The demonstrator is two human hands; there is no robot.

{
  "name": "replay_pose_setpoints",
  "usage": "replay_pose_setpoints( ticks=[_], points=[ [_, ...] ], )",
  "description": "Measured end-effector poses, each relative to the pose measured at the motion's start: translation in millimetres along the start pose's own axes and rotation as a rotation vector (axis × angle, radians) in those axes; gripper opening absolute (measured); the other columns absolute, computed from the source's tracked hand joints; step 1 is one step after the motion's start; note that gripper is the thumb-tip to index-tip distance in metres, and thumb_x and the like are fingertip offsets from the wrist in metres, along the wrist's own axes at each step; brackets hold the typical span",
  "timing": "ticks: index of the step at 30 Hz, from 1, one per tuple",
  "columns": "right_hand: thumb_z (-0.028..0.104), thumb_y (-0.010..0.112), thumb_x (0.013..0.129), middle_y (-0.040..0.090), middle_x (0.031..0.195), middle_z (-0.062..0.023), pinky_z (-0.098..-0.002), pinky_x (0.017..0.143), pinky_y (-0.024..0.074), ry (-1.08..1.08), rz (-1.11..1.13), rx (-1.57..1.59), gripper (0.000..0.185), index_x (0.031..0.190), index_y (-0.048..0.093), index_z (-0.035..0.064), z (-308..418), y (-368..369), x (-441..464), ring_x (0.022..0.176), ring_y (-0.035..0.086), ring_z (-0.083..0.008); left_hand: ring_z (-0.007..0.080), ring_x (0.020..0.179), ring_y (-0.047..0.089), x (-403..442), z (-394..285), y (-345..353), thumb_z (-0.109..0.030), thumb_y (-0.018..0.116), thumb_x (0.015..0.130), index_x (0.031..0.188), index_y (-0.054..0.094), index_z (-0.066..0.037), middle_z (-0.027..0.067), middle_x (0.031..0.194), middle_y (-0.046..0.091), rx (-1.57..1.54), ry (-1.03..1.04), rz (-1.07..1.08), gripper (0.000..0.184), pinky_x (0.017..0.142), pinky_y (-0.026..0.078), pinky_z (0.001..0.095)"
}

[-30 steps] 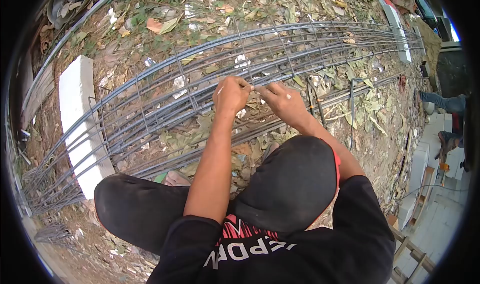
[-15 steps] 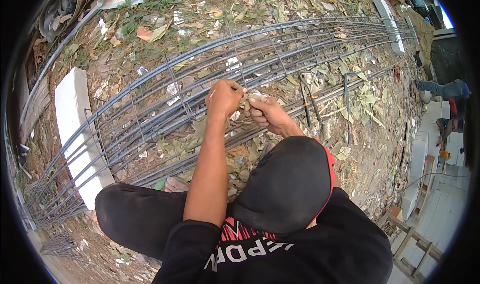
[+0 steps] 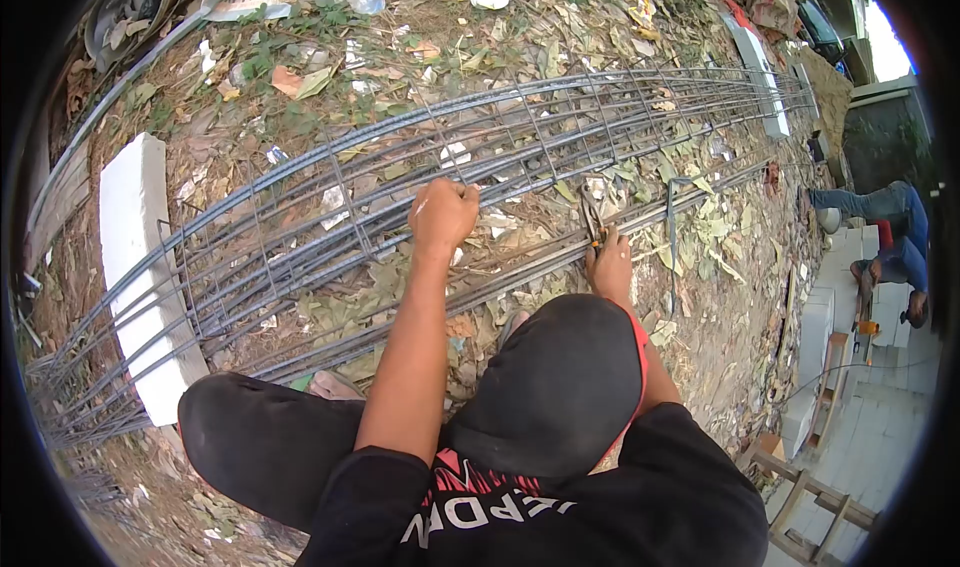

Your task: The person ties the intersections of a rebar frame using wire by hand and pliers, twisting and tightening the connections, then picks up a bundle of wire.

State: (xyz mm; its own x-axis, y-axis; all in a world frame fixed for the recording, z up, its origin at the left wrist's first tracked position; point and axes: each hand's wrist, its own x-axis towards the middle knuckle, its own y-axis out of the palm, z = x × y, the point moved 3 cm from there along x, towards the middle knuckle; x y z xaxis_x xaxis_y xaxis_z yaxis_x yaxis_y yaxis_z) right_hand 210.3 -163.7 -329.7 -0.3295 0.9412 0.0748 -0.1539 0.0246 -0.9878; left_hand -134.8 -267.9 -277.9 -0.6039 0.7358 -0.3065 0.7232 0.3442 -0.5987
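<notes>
My left hand (image 3: 443, 215) is closed at the near side of a long rebar cage (image 3: 370, 207), its fingers pinched beside a crossing stirrup. Whatever is between those fingers is hidden. Further right, my right hand (image 3: 610, 264) is wrapped round the handles of a pair of pliers (image 3: 591, 214) with black and orange grips. The pliers' metal head points away from me, above loose steel bars (image 3: 540, 259) lying on the ground. A dark bent metal bar tool (image 3: 672, 232) lies just right of this hand.
White blocks support the cage at its left end (image 3: 140, 257) and far right end (image 3: 765, 82). Dry leaves and debris cover the ground. On the right, another person (image 3: 885, 217) bends near pale blocks (image 3: 805, 357) and a wooden frame (image 3: 815, 492).
My right hand has left my left hand, moving right and towards me, and has taken hold of the pliers. My left hand stays by the cage. The view has shifted slightly.
</notes>
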Motion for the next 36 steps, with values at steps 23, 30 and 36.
replay_pose_setpoints(
  ticks=[23,30,36],
  points=[
    [0.006,0.066,0.099,0.063,0.137,-0.0167,-0.0358,0.092,0.0536,0.306,0.907,1.213,0.07,0.164,0.038,0.0137,87,-35,-63,0.116,0.066,-0.0278,0.0353,0.098,0.075,10,15,11,-0.046,0.073,0.095,0.106,0.084,-0.016,0.0156,0.098,0.079,-0.093,-0.048,0.199,0.034,0.092,0.055,0.0468],
    [0.002,0.068,0.088,0.07,0.115,-0.026,-0.0399,0.091,0.0528,-0.211,0.645,0.634,0.089,0.166,0.032,0.0282,120,-38,-48,0.111,0.07,-0.0393,0.0367,0.098,0.074,9,14,9,-0.047,0.074,0.094,0.106,0.084,-0.013,0.0163,0.099,0.079,-0.089,-0.042,0.167,0.037,0.091,0.056,0.0467],
    [0.003,0.067,0.087,0.07,0.11,-0.0273,-0.049,0.091,0.0537,-0.127,0.745,0.393,0.085,0.164,0.037,0.0282,131,-70,-37,0.103,0.07,-0.0434,0.0349,0.092,0.075,12,18,11,-0.046,0.075,0.094,0.102,0.084,-0.008,0.0167,0.091,0.079,-0.109,-0.042,0.173,0.04,0.089,0.056,0.0463]
  ],
)
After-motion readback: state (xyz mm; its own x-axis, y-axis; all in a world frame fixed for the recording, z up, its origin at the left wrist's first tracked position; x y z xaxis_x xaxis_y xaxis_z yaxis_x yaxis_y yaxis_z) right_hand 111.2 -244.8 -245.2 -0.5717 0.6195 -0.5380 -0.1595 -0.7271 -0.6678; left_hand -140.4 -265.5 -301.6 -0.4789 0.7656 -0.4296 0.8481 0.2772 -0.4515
